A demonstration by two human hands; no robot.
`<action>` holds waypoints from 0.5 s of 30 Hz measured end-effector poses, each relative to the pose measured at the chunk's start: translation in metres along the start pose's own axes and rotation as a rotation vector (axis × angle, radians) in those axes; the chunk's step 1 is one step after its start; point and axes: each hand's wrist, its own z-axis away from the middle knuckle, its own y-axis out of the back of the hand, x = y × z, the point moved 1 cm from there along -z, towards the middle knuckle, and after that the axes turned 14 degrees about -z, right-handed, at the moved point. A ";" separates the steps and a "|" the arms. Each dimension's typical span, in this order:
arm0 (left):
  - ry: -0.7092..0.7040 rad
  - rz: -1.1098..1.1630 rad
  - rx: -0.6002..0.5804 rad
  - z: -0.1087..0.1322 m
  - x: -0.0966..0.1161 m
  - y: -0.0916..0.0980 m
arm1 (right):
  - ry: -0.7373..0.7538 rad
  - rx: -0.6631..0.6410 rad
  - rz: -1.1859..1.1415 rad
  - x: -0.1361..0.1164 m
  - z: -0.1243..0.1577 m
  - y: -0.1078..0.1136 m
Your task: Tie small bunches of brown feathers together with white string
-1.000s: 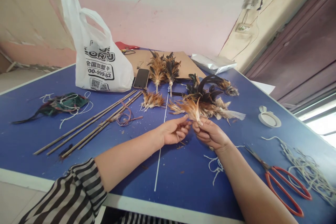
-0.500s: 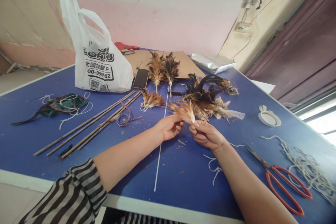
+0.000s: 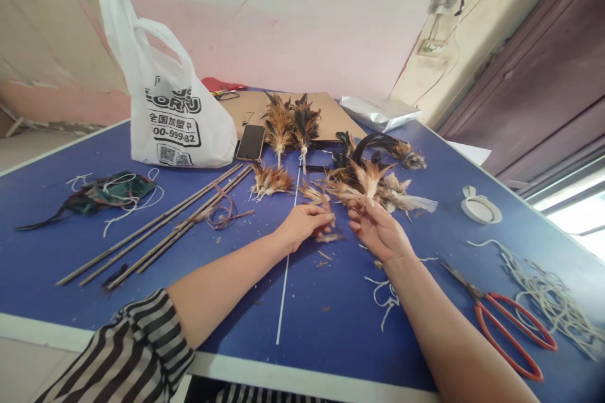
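Feathers (image 3: 370, 179), a tan tuft, fan upward from the right hand (image 3: 382, 233), pinched at their half-hidden pale base. They cover part of the feather pile (image 3: 397, 187) behind. Nearby, the left hand (image 3: 303, 227) curls, seemingly pinching a blurred brown wisp (image 3: 333, 219). Pale string (image 3: 551, 297) runs off the right edge.

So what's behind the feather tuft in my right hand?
Behind the feather tuft, a pile of black and brown feathers lies on the blue table. Whatever sits directly behind the tuft and your right hand is covered, so I can't tell.
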 end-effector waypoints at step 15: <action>0.168 0.396 -0.121 0.000 0.007 0.000 | -0.269 -0.104 0.162 0.013 0.003 -0.002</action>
